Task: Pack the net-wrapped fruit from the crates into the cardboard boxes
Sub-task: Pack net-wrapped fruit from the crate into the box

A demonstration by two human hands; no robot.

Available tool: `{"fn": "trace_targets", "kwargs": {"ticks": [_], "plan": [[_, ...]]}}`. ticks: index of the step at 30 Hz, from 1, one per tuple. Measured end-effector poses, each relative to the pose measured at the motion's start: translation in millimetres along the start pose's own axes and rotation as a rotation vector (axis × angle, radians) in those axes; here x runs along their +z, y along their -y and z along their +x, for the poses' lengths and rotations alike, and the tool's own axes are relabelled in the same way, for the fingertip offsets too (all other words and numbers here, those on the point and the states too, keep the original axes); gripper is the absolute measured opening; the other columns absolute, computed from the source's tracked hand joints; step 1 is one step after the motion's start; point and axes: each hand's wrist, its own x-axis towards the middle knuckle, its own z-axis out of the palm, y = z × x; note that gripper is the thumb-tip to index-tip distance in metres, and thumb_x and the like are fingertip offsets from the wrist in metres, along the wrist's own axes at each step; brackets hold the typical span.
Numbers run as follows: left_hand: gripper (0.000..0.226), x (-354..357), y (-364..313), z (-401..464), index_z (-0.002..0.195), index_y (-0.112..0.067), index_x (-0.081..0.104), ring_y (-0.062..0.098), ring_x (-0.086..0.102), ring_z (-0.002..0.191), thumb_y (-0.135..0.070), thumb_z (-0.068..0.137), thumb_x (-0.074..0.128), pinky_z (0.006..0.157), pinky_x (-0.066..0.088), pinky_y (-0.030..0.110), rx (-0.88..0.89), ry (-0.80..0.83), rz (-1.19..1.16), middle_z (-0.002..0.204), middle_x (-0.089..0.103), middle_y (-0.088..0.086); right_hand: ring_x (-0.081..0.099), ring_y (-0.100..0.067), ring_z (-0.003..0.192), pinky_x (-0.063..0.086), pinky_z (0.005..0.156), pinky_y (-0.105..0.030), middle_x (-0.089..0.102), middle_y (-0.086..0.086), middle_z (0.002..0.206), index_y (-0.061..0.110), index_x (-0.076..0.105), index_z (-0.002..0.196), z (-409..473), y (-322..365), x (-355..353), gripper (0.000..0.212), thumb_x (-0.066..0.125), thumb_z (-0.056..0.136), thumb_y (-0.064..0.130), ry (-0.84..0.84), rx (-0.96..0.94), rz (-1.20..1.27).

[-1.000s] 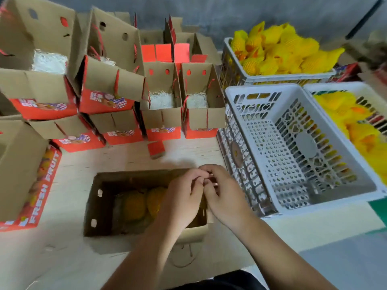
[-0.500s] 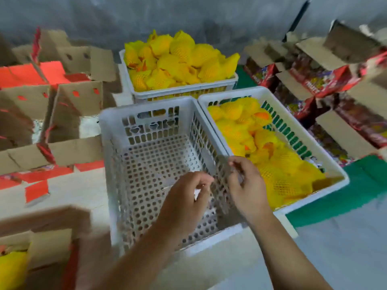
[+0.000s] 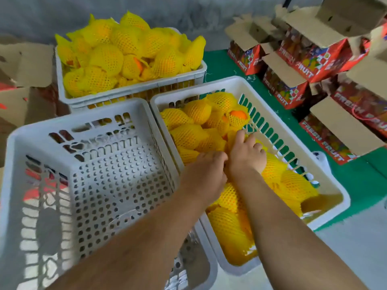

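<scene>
Yellow net-wrapped fruit (image 3: 188,135) fills the white crate (image 3: 230,82) at centre right. Both my hands are down inside this crate, side by side. My right hand (image 3: 247,153) lies on a fruit close to the crate's right wall, fingers curled over its net. My left hand (image 3: 206,176) presses onto the fruit just left of it, and its fingertips are hidden under the knuckles. Open red-and-brown cardboard boxes (image 3: 310,65) printed FRESH FRUIT stand stacked at the right.
An empty white crate (image 3: 77,120) sits directly left of the one I reach into. Behind both, a third crate (image 3: 129,92) is heaped with netted fruit (image 3: 106,57). More brown cardboard boxes (image 3: 27,65) are at the far left. A green mat (image 3: 219,61) lies under the right side.
My view swung right, away from the box on the table. Both hands moved from that box, over the empty crate, down onto the fruit in the right crate.
</scene>
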Motion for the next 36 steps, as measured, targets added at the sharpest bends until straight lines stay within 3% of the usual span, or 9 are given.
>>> {"fn": "trace_targets", "kwargs": {"ticks": [5,8,12,16,19,22,27,32,36], "plan": [[0.094,10,2,-3,0.163,-0.021,0.008,0.025,0.047,0.133,-0.050,0.094,0.064,0.094,0.053,0.038,-0.037,-0.242,0.078,0.151,0.044,0.007,0.061,-0.023,0.086,0.049,0.067,-0.036,0.063,-0.003,0.099,0.032,0.039,0.118,-11,-14,-33,0.058,0.069,0.075,0.056,-0.168,-0.137,0.724],[0.114,2,0,-5,0.164,-0.024,-0.004,0.027,0.043,0.141,-0.060,0.087,0.071,0.100,0.054,0.038,-0.055,-0.254,-0.022,0.162,0.028,0.011,0.056,-0.011,0.064,0.043,0.057,-0.025,0.061,0.004,0.081,0.040,0.048,0.109,-21,-18,-55,0.045,0.061,0.071,0.062,0.147,-0.272,1.133],[0.082,0,0,-3,0.158,-0.028,0.022,0.021,0.059,0.123,-0.052,0.093,0.067,0.076,0.059,0.034,-0.090,-0.256,-0.051,0.151,0.039,0.000,0.060,0.004,0.101,0.044,0.087,-0.012,0.069,0.021,0.108,0.036,0.071,0.108,-25,-9,-54,0.026,0.046,0.101,0.043,0.400,-0.304,1.164],[0.070,0,2,-3,0.149,-0.028,0.035,0.022,0.058,0.117,-0.047,0.091,0.071,0.068,0.058,0.034,-0.068,-0.247,-0.065,0.144,0.041,-0.001,0.064,-0.024,0.101,0.054,0.086,-0.039,0.069,0.000,0.113,0.025,0.063,0.116,-19,-41,-60,0.023,0.048,0.102,0.032,0.008,-0.176,0.958],[0.069,3,5,-3,0.153,-0.029,0.031,0.021,0.058,0.120,-0.052,0.096,0.064,0.069,0.059,0.035,-0.027,-0.222,-0.035,0.149,0.037,-0.001,0.045,-0.038,0.130,0.043,0.104,-0.054,0.048,-0.009,0.144,0.033,0.041,0.144,-22,-84,-49,0.059,0.059,0.091,0.051,0.175,-0.066,0.277],[0.071,4,5,-3,0.158,-0.032,0.024,0.022,0.054,0.130,-0.056,0.099,0.056,0.076,0.060,0.036,-0.021,-0.218,-0.010,0.157,0.033,0.001,0.031,-0.042,0.140,0.034,0.112,-0.054,0.031,-0.010,0.155,0.036,0.032,0.151,-34,-98,-35,0.078,0.065,0.086,0.061,0.347,-0.021,0.207],[0.074,2,4,-3,0.161,-0.036,0.018,0.024,0.052,0.135,-0.055,0.100,0.055,0.077,0.061,0.036,-0.024,-0.220,-0.057,0.164,0.027,0.002,0.052,-0.038,0.125,0.046,0.102,-0.050,0.053,-0.011,0.138,0.027,0.041,0.139,-45,-100,-30,0.079,0.079,0.077,0.059,0.156,-0.048,0.280],[0.073,-2,3,-4,0.161,-0.038,0.019,0.023,0.054,0.132,-0.053,0.099,0.054,0.074,0.062,0.036,-0.008,-0.227,-0.120,0.165,0.025,-0.001,0.066,-0.023,0.072,0.057,0.066,-0.046,0.068,-0.001,0.086,0.035,0.048,0.115,-55,-99,-56,0.053,0.072,0.080,0.065,-0.166,0.060,0.881],[0.070,-3,4,-6,0.161,-0.039,0.021,0.022,0.057,0.129,-0.051,0.101,0.054,0.068,0.058,0.030,0.025,-0.216,-0.140,0.166,0.024,0.000,0.062,-0.012,0.083,0.050,0.075,-0.034,0.068,0.009,0.105,0.036,0.059,0.114,-70,-107,-71,0.039,0.075,0.078,0.044,-0.002,-0.191,0.778]]}}
